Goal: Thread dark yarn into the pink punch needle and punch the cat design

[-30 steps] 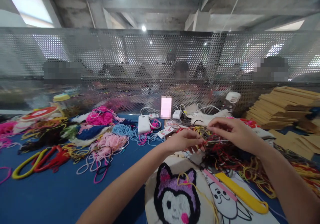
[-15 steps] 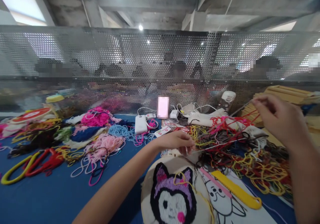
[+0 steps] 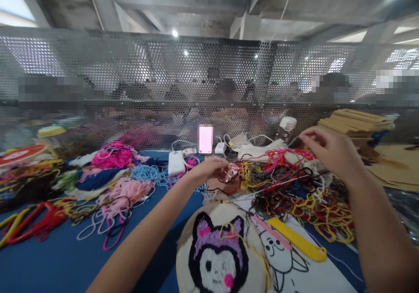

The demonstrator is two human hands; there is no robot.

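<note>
My right hand (image 3: pixel 322 147) is raised over the right side of the yarn pile, thumb and fingers pinched on a pale strand of yarn (image 3: pixel 293 140) that slants down to the left. My left hand (image 3: pixel 212 169) hovers beyond the hoop with its fingers closed together. Thin strands show at its fingertips, but what they hold is not clear. Below lies a round embroidery hoop (image 3: pixel 185 258) with a black, purple and white cartoon face stitched on cloth. A loose yellow strand (image 3: pixel 262 258) trails over it. Tangled multicoloured yarn (image 3: pixel 304 197) lies between and below my hands.
A yellow-handled tool (image 3: pixel 297 239) and a pink strip (image 3: pixel 273 233) lie on a drawing sheet (image 3: pixel 322 280). Further back are a lit phone (image 3: pixel 206 140), a white power bank (image 3: pixel 176 163) and a bottle (image 3: pixel 286 129). Pink yarn (image 3: pixel 131 191) covers the left. A perforated metal screen (image 3: pixel 157 75) stands behind.
My head view has shifted slightly right. My right hand has come left and a little lower, closer to my left hand. My left hand has risen away from the hoop's top edge.
</note>
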